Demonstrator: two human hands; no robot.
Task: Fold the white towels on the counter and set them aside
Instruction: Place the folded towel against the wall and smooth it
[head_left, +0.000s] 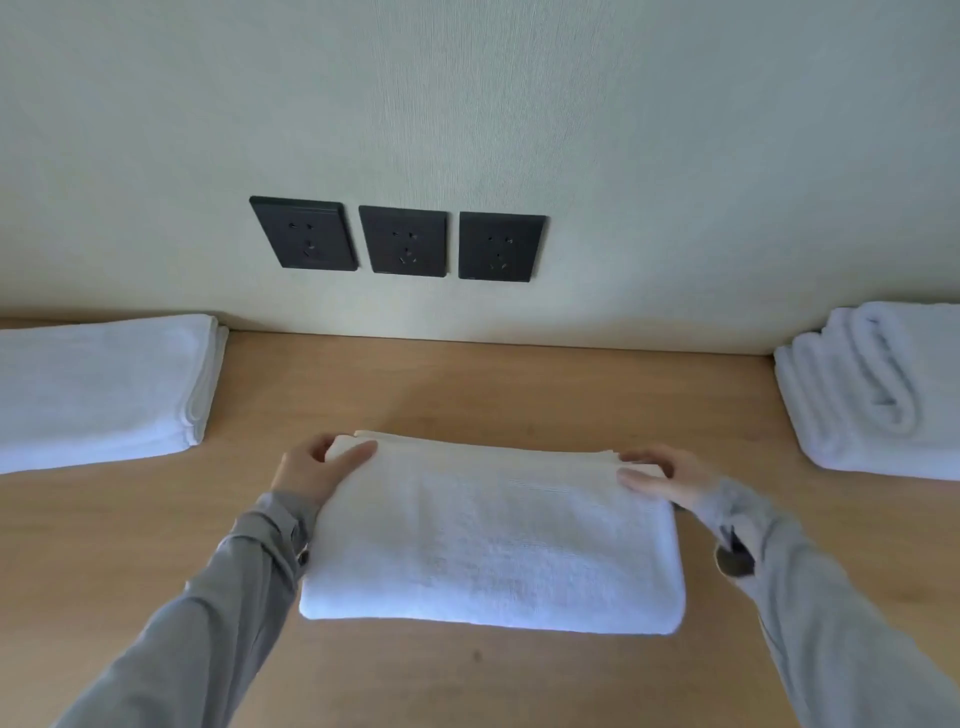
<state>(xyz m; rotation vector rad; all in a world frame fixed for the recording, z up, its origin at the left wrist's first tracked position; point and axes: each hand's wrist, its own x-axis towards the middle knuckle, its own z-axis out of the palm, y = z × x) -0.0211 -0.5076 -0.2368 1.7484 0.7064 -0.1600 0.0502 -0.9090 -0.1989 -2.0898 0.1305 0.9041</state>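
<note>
A folded white towel (493, 540) lies flat in the middle of the wooden counter (493, 384). My left hand (317, 470) grips its far left corner, thumb on top and fingers underneath. At the far right corner, my right hand (665, 478) pinches the stacked layers the same way. Both arms wear grey sleeves.
A flat folded white towel (98, 389) lies at the left by the wall. A loosely folded pile of white towels (878, 389) sits at the right edge. Three black wall sockets (402, 241) are above the counter's back edge.
</note>
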